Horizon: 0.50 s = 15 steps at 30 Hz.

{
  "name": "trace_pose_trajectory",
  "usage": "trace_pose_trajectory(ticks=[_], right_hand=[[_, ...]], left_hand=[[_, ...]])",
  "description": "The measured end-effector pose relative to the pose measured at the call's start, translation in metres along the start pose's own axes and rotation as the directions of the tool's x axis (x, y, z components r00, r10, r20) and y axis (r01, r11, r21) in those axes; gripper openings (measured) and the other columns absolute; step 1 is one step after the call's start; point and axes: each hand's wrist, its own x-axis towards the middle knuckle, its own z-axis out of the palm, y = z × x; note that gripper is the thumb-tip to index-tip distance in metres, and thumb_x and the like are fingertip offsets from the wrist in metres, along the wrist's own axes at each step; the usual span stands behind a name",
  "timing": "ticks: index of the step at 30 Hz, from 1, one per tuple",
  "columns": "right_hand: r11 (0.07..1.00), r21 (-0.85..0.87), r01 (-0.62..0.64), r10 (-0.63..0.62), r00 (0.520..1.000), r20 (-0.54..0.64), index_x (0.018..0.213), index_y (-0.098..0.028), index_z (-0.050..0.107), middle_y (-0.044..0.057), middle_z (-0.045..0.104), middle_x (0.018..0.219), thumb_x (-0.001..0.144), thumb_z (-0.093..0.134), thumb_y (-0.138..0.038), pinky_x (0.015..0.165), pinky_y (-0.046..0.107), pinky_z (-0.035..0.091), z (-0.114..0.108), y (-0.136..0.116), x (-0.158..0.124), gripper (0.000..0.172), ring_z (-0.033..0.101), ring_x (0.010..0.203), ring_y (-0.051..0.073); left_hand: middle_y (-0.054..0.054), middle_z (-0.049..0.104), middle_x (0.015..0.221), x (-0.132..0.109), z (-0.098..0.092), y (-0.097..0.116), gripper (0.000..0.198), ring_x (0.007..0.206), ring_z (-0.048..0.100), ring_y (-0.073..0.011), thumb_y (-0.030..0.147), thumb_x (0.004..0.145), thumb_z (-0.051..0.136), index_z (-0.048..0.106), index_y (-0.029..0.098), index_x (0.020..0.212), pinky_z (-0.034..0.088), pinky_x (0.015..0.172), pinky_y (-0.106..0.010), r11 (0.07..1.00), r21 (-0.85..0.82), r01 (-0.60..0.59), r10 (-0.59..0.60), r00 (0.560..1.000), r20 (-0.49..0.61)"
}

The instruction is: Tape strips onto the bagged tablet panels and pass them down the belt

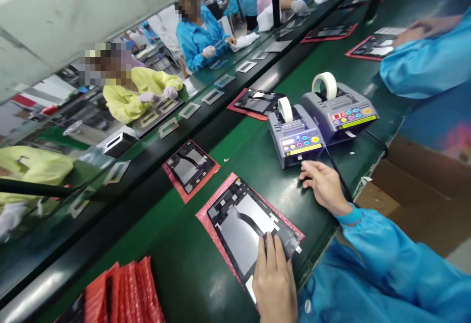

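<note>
While the left hand [274,283] lies palm-down over the near edge of a black foam-framed panel [239,234], its fingers rest on the panel's surface, and the thumb side and the corner beneath are hidden, so whether it pinches that edge cannot be told. The panel sits on a red bubble sheet [209,220] on a green workbench [191,283]. The right hand [324,185] lies open on the bench beyond the panel, gripping nothing, its fingertips just beside a grey tape dispenser [294,136]. A second grey tape dispenser [338,109] stands touching that one's far side, further from the panel.

Past the panel's far end lies another black panel on red [189,168]. A pile of red bubble sheets [125,293] sits left of the panel, cut off by the lower frame edge. To the panel's upper right, a co-worker's blue sleeve [419,63] enters from the frame edge, that hand [427,28] resting on a further panel [371,48]. Across the bench from the panel, people in yellow and blue smocks work, their hands small and partly hidden.
</note>
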Motion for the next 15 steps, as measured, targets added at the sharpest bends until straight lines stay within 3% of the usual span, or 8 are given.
trace_pose_trajectory(ticks=[3, 5, 9, 12, 15], right_hand=[[0.965, -0.144, 0.220, -0.233, 0.969, -0.084, 0.090, -0.015, 0.059, -0.001, 0.057, 0.065, 0.066, 0.074, -0.038, 0.039, 0.019, 0.042, 0.007, 0.001, 0.011, 0.036, 0.054, 0.051, 0.010], [0.929, -0.228, 0.291, -0.316, 0.946, -0.079, 0.086, -0.015, 0.059, -0.001, 0.055, 0.062, 0.068, 0.072, -0.039, 0.039, 0.020, 0.042, 0.010, 0.003, 0.014, 0.033, 0.053, 0.049, 0.010], [0.893, -0.328, 0.308, -0.344, 0.937, -0.055, 0.080, -0.014, 0.061, 0.000, 0.057, 0.058, 0.071, 0.069, -0.040, 0.040, 0.022, 0.041, 0.010, 0.005, 0.017, 0.029, 0.051, 0.044, 0.010], [0.903, -0.326, 0.280, -0.312, 0.949, -0.050, 0.080, -0.013, 0.062, 0.000, 0.058, 0.056, 0.070, 0.069, -0.040, 0.039, 0.022, 0.039, 0.011, 0.003, 0.017, 0.030, 0.051, 0.042, 0.010], [0.914, -0.300, 0.272, -0.294, 0.955, -0.030, 0.076, -0.014, 0.061, -0.001, 0.056, 0.050, 0.072, 0.068, -0.040, 0.039, 0.021, 0.037, 0.011, 0.000, 0.017, 0.028, 0.050, 0.040, 0.010]], left_hand=[[-0.002, 0.034, 0.142, -0.001, 0.001, -0.005, 0.050, 0.136, 0.019, -0.0281, 0.042, 0.083, 0.049, 0.046, 0.030, 0.131, 0.010, 0.113, -0.049, 0.998, -0.008, -0.059, 0.058, 0.998, -0.039], [-0.003, 0.028, 0.144, -0.006, -0.002, -0.017, 0.057, 0.137, 0.010, -0.0287, 0.046, 0.080, 0.053, 0.043, 0.032, 0.133, 0.000, 0.111, -0.054, 0.997, 0.078, -0.025, 0.031, 0.996, -0.084], [-0.008, 0.014, 0.147, -0.018, -0.004, -0.051, 0.072, 0.136, -0.003, -0.0306, 0.051, 0.075, 0.054, 0.031, 0.030, 0.140, 0.003, 0.106, -0.061, 0.953, 0.267, 0.142, -0.118, 0.987, -0.106], [-0.012, 0.013, 0.147, -0.023, 0.002, -0.072, 0.076, 0.136, -0.002, -0.0320, 0.052, 0.075, 0.054, 0.027, 0.027, 0.142, 0.002, 0.106, -0.061, 0.956, 0.270, 0.113, -0.084, 0.990, -0.116], [-0.008, 0.015, 0.147, -0.024, 0.008, -0.082, 0.077, 0.136, 0.000, -0.0316, 0.050, 0.076, 0.054, 0.017, 0.036, 0.142, 0.001, 0.105, -0.063, 0.979, 0.200, 0.043, -0.010, 0.986, -0.164]])
